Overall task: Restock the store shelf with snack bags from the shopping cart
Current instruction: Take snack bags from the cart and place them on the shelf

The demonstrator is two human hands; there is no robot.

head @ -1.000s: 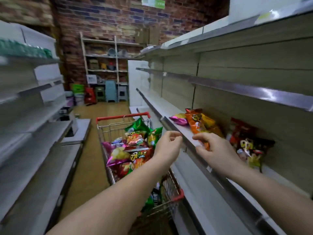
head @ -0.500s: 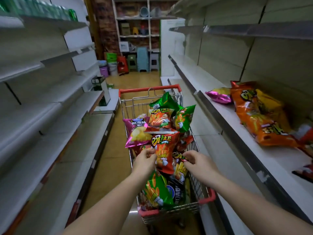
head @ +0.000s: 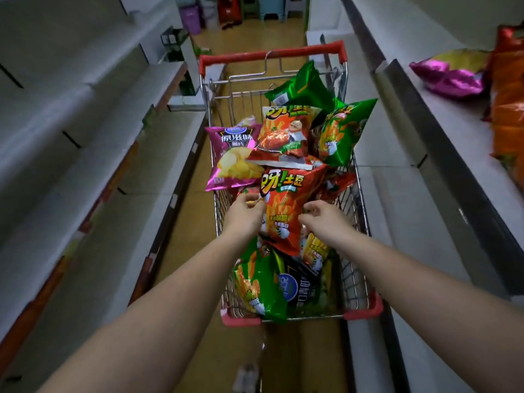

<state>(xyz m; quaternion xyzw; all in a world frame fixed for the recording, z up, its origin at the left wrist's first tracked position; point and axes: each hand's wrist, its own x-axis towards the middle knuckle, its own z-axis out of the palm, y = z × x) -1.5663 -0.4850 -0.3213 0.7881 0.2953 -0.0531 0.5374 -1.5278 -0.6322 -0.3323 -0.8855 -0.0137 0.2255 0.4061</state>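
A wire shopping cart (head: 272,53) with red trim stands in the aisle below me, piled with snack bags. On top lies a red snack bag (head: 283,199) with yellow lettering. My left hand (head: 245,212) pinches its left edge and my right hand (head: 323,218) curls round its right edge. Around it lie a pink chip bag (head: 235,157), another red bag (head: 283,131), green bags (head: 343,129) and a dark bag (head: 297,282). The store shelf (head: 442,114) at right carries a pink bag (head: 450,72) and orange bags (head: 507,109).
Grey shelves (head: 85,137) line the left side of the narrow aisle, close to the cart. Plastic stools and bins (head: 215,9) stand at the far end on the yellow floor. The right shelf's metal front lip (head: 425,131) juts out beside the cart.
My hands left the right shelf and came down into the cart. My view tilted down with them. Both hands now hold the top red bag by its edges.
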